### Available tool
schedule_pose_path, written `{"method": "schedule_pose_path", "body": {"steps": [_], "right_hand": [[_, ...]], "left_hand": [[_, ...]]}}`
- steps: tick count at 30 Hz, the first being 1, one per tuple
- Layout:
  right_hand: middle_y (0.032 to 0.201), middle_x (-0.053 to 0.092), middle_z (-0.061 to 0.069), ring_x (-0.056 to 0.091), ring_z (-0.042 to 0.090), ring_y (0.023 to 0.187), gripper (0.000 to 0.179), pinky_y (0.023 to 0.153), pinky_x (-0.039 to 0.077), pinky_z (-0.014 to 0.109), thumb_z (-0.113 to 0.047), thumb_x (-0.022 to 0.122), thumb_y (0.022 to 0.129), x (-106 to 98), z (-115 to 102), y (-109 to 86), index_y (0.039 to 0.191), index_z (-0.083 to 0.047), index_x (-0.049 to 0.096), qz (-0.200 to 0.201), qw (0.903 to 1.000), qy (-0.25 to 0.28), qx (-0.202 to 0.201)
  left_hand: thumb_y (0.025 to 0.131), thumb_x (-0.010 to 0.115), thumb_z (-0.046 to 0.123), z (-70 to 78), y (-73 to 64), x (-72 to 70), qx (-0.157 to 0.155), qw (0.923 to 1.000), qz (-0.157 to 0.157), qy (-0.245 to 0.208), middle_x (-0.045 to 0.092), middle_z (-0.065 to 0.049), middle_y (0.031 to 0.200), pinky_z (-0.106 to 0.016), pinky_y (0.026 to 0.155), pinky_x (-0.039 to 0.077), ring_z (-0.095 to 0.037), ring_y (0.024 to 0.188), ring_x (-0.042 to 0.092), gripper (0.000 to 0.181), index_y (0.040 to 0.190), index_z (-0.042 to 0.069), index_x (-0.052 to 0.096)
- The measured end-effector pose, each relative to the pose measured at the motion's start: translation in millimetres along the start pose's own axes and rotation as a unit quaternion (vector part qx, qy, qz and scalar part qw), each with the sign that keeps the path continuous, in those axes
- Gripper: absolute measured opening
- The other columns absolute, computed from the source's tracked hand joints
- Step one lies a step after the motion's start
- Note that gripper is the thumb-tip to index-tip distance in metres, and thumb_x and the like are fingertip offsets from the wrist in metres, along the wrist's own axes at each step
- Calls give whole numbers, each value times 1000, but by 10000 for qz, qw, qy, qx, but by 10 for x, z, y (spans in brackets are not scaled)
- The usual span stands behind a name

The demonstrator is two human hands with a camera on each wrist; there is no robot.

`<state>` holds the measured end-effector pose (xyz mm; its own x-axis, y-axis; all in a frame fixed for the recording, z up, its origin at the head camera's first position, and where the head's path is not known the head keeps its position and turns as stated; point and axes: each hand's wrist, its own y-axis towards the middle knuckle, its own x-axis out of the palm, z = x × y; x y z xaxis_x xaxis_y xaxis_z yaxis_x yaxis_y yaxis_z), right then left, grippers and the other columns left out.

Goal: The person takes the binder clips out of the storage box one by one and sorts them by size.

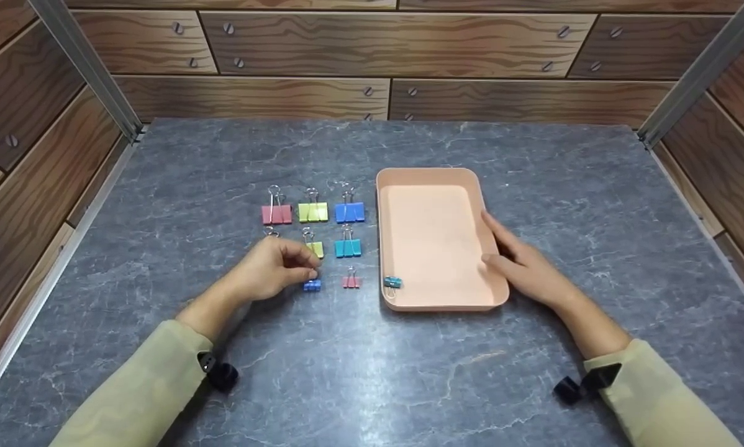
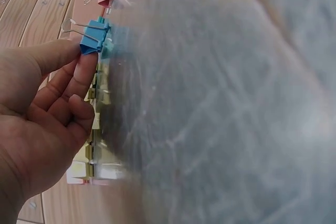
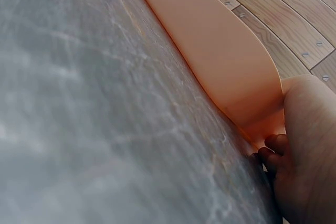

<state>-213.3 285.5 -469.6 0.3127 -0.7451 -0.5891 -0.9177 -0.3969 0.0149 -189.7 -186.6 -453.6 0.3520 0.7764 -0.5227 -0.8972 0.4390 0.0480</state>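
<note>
My left hand [image 1: 265, 269] pinches a small blue binder clip [image 1: 312, 285] between thumb and fingers; the left wrist view shows this blue clip [image 2: 93, 37] with its wire handles pointing away from the palm. Just beyond those fingers is a yellow binder clip [image 1: 315, 249], and a small pink binder clip [image 1: 351, 282] lies to their right. On the right side, my right hand [image 1: 533, 273] grips the wall of a peach tray [image 1: 382, 236], thumb over the rim. A teal binder clip [image 1: 392, 282] lies in the tray's near left corner.
Behind the left hand, a row holds a red clip [image 1: 277, 215], a lime clip [image 1: 313, 212] and a larger blue clip [image 1: 349, 212]. A turquoise clip [image 1: 348, 248] lies left of the tray. Wood-patterned panels [image 1: 397, 46] border the grey marbled table [image 1: 322, 385].
</note>
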Motion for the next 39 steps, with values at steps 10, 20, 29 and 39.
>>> {"method": "schedule_pose_path", "body": {"steps": [10, 20, 29, 39], "right_hand": [[172, 28, 11, 28, 30, 156, 72, 126, 23, 51, -27, 60, 110, -2, -7, 5, 170, -32, 22, -29, 10000, 35, -37], [172, 28, 12, 29, 31, 155, 72, 126, 23, 51, -26, 61, 110, -4, -10, -1, 170, -31, 22, -11, 10000, 47, -40], [172, 28, 12, 28, 32, 156, 73, 126, 22, 55, -27, 61, 109, 0, -6, -4, 170, -31, 22, -13, 10000, -9, -2], [171, 29, 11, 28, 29, 156, 72, 126, 22, 52, -28, 61, 109, 0, -10, -9, 170, -33, 22, -16, 10000, 55, 10]], "left_hand": [[91, 79, -2, -32, -4, 10, -16, 9999, 134, 4, 77, -6, 90, -23, 72, 52, -15, 81, 63, 8, 97, 1, 80], [89, 77, -5, -27, -3, -6, -226, 9993, 301, -59, 77, -7, 94, -25, 78, 54, -17, 85, 65, 12, 99, 1, 81], [90, 77, -4, 0, 0, -20, -380, 9987, 333, 84, 78, -5, 97, -30, 83, 56, -18, 89, 67, 13, 100, 3, 81], [92, 78, -2, 54, -1, -96, -399, 9982, 416, 139, 78, -7, 98, -29, 83, 56, -18, 89, 67, 12, 103, 2, 81]]}}
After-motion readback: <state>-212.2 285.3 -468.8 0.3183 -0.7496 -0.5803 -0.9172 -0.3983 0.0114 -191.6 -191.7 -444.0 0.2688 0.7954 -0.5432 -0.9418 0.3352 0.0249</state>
